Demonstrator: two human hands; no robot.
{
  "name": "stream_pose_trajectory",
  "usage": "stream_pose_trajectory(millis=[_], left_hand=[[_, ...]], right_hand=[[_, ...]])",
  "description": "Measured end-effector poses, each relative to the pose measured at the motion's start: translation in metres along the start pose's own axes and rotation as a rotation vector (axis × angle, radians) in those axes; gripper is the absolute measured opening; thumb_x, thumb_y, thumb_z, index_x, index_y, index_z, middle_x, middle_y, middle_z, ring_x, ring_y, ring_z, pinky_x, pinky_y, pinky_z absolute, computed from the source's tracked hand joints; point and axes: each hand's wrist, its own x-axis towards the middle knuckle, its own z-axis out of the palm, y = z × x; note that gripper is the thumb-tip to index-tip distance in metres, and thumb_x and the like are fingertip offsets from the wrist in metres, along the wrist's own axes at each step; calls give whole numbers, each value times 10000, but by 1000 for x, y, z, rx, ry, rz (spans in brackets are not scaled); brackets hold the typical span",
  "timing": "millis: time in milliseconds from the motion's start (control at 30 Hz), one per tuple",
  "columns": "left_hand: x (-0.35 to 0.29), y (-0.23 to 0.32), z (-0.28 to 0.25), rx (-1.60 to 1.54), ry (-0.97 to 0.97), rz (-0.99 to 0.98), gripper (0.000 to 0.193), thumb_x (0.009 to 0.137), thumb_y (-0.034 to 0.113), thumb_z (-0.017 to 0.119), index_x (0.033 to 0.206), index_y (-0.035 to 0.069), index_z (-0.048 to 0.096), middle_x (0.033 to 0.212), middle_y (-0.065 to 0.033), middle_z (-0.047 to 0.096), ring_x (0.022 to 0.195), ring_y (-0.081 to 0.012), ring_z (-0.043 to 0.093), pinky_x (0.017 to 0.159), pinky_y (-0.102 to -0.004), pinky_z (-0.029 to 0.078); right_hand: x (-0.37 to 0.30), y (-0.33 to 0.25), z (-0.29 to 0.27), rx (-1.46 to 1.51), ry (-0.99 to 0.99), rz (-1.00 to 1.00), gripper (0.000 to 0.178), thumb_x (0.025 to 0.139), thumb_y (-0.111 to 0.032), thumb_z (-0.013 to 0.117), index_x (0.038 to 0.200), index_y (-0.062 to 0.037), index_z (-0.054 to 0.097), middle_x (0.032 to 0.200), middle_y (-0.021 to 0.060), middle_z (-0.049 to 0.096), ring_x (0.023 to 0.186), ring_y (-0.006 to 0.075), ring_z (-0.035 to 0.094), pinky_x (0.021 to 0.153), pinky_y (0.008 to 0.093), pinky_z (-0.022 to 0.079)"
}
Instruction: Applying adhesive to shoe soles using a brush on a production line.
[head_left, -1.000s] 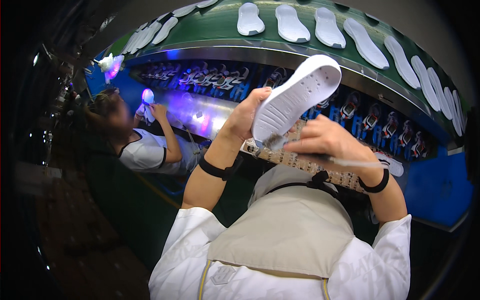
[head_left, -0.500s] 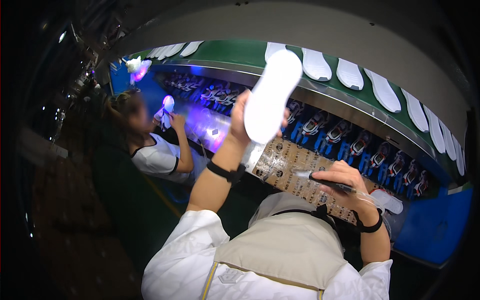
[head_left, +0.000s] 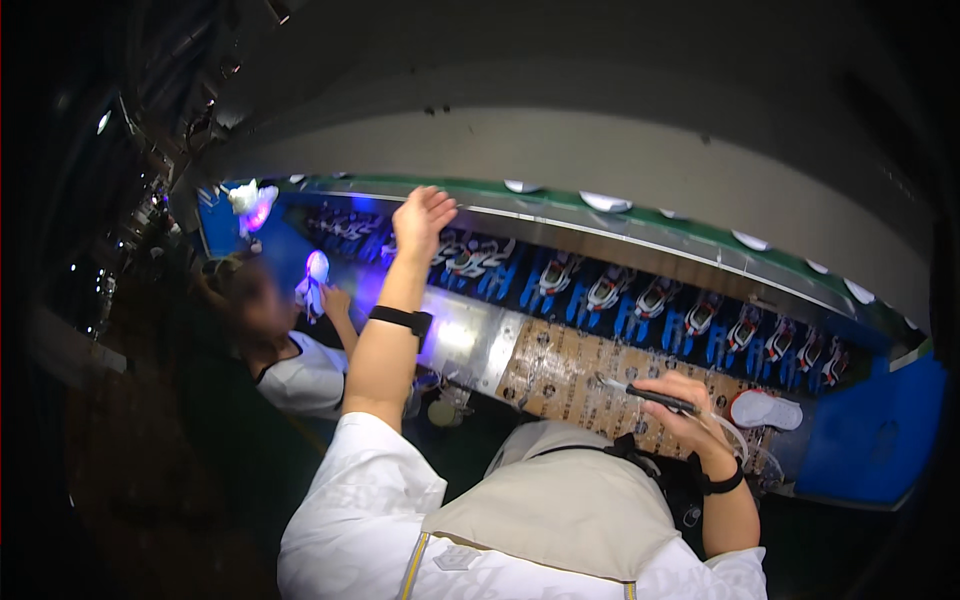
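A co-worker [head_left: 290, 350] sits left of the brown board [head_left: 590, 385]; the left hand [head_left: 422, 220] reaches up beyond it, fingers spread, empty. The right hand [head_left: 680, 405] pinches a dark pen [head_left: 655, 397] over the board; a white sole [head_left: 765, 410] lies just right.

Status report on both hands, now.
Left hand raised, open, empty, fingers by the green belt. Right hand low over brown sheet, gripping a dark pen-like tool. White sole lies just right of it.
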Motion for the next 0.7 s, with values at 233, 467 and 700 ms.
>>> stream_pose_trajectory(millis=[233, 467, 700], left_hand=[[170, 49, -98, 221, 215, 254, 406, 1033, 242, 566, 1283, -76, 604, 1126, -220, 704, 969, -349, 731, 813, -457, 628], [257, 58, -154, 653, 510, 224, 380, 1031, 233, 571, 1262, -65, 618, 1128, -205, 709, 970, -346, 733, 809, -463, 629], [261, 50, -171, 588, 627, 269, 354, 1029, 224, 576, 1242, -53, 631, 1129, -191, 714, 971, -342, 734, 804, -468, 631]], right_hand=[[5, 8, 9, -38, 225, 247, 278, 869, -145, 735, 1109, -7, 759, 914, 141, 719, 809, 262, 676, 748, 350, 526], [33, 14, 24, 70, 347, 431, 314, 873, -217, 772, 1090, 10, 764, 948, 120, 736, 853, 215, 663, 786, 338, 508], [33, 63, 37, -78, 435, 405, 209, 886, -181, 776, 972, 7, 751, 879, 62, 730, 809, 145, 637, 742, 322, 506]])
